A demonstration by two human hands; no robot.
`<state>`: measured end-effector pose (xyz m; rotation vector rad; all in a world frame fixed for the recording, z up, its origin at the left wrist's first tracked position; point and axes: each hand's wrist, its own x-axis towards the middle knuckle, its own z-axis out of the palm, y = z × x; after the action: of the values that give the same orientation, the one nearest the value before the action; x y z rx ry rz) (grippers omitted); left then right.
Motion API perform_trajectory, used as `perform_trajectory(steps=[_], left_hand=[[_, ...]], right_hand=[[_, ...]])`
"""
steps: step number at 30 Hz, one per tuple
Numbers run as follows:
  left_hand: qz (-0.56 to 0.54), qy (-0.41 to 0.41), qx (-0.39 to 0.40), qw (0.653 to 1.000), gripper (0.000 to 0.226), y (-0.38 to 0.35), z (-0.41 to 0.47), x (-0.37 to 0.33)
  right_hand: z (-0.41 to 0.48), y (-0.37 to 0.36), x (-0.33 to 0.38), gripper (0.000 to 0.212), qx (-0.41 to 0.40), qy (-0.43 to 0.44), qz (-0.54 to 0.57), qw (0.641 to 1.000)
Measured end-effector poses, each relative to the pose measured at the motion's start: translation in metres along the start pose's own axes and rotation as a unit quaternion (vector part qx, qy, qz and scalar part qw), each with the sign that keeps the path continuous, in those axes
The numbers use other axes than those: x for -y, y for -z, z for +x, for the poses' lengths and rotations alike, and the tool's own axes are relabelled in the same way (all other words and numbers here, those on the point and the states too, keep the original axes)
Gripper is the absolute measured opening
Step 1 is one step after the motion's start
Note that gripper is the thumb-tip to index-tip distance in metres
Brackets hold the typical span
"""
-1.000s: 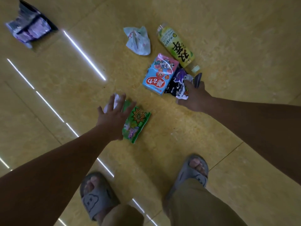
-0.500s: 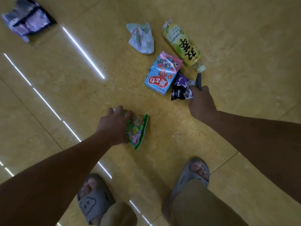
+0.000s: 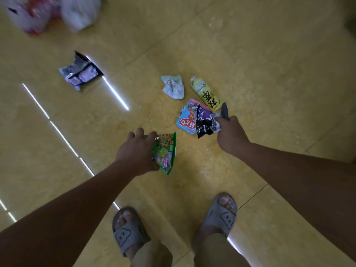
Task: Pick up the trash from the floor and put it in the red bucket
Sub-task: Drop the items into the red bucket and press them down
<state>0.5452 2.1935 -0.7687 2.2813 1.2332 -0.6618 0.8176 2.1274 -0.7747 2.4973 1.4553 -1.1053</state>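
Green wrapper [image 3: 165,153]: centre of frame, held by left hand [image 3: 134,151], fingers curled round it.
Black-purple wrapper [image 3: 206,122]: right of centre, right hand [image 3: 231,135] clenched on it.
Yellow bottle [image 3: 205,93]: floor, just above.

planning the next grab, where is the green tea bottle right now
In the head view the green tea bottle lies on the floor right of centre, just beyond the right hand, beside the crumpled white bag.

Grey slippers [image 3: 128,233], khaki trouser legs [image 3: 217,253], white light streaks [image 3: 115,93] on glossy yellow tiles [image 3: 269,54]

Green wrapper [image 3: 166,151] left; black wrapper [image 3: 205,123] right
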Motion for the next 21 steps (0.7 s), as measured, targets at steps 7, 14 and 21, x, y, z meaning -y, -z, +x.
perform_trajectory(steps=[7,14,21], left_hand=[[-0.057,0.029,-0.074,0.995,0.108,0.081,-0.029,0.0],[-0.107,0.078,-0.111,0.985,0.114,0.167,-0.097,0.001],[-0.147,0.117,-0.148,0.971,0.116,0.242,-0.173,0.012]], right_hand=[[-0.032,0.06,0.05,0.053,-0.007,0.016,0.001,1.0],[-0.078,0.124,0.11,0.053,-0.003,0.049,-0.014,0.999],[-0.127,0.192,0.183,0.052,-0.001,0.112,-0.015,0.994]])
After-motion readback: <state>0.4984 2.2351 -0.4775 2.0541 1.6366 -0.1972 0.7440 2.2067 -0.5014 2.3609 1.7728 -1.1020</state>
